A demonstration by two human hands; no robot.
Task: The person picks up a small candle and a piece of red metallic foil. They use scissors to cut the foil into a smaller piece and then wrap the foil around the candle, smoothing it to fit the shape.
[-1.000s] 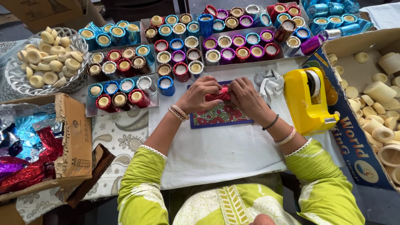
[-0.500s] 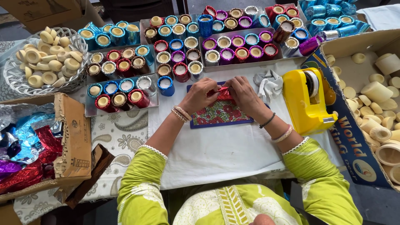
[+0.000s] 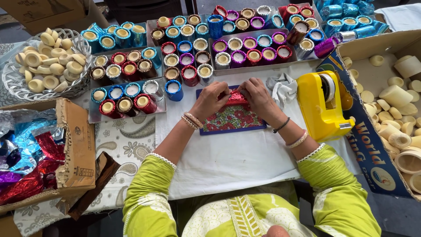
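1. Both hands meet over the far edge of a floral board (image 3: 230,119): the left hand (image 3: 211,100) and right hand (image 3: 256,97) each pinch one end of a small red foil piece (image 3: 236,96), fingers closed on it.
2. The foil piece sits between the fingertips, just above the board, at the middle of the white cloth (image 3: 237,158).
3. A blue cup (image 3: 174,90) stands just left of the left hand; a crumpled grey rag (image 3: 283,89) lies just right of the right hand.
4. A yellow tape dispenser (image 3: 323,105) stands right of the rag, near the right forearm.
5. Trays of foil-wrapped cups (image 3: 237,46) in red, blue, purple and silver line the far side, close behind the hands.
6. A wire basket (image 3: 17,85) of bare cream cups sits far left.
7. A cardboard box (image 3: 372,149) of cream cups fills the right edge.
8. A torn box (image 3: 74,140) near left holds loose foil sheets (image 3: 26,158) in red, blue and purple.
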